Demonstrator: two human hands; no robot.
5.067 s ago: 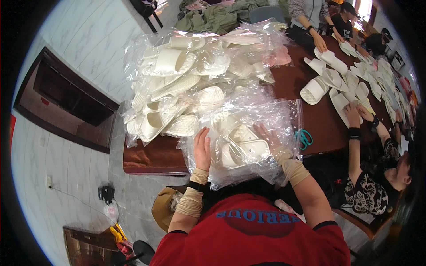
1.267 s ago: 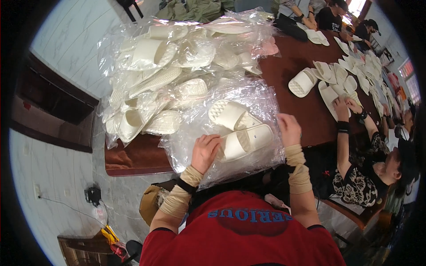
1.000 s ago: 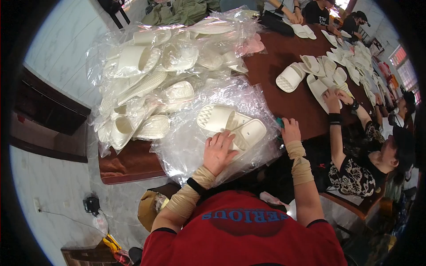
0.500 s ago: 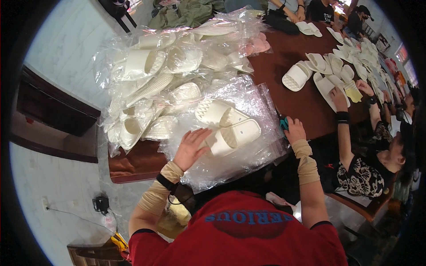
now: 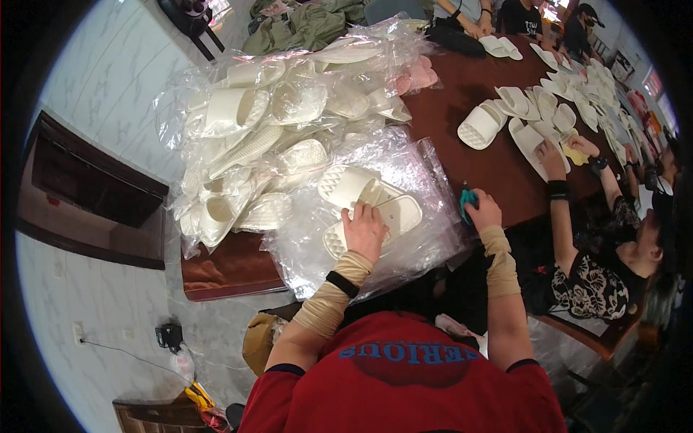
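A pair of cream slippers (image 5: 349, 185) lies on a stack of clear plastic bags (image 5: 303, 263) in front of me. My left hand (image 5: 366, 232) rests over the strap of the nearer slipper (image 5: 406, 214), its fingers bent around it. To the right, at the edge of the bags, my right hand (image 5: 485, 211) grips what look like small teal-handled scissors (image 5: 468, 204), with the dark tip pointing away from me. The palm and fingers partly cover the handles.
Bagged cream slippers (image 5: 238, 112) pile up at the far left, with a pink pair (image 5: 417, 76) beside them. Loose slippers (image 5: 482, 125) lie across the brown table (image 5: 462, 162) to the right. There a co-worker's hands (image 5: 554, 160) handle slippers. Green cloth (image 5: 299, 29) sits beyond.
My left hand has moved right and down onto the nearer slipper's strap. My right hand has lifted the teal-handled scissors slightly. The co-worker's farther hand has moved left.
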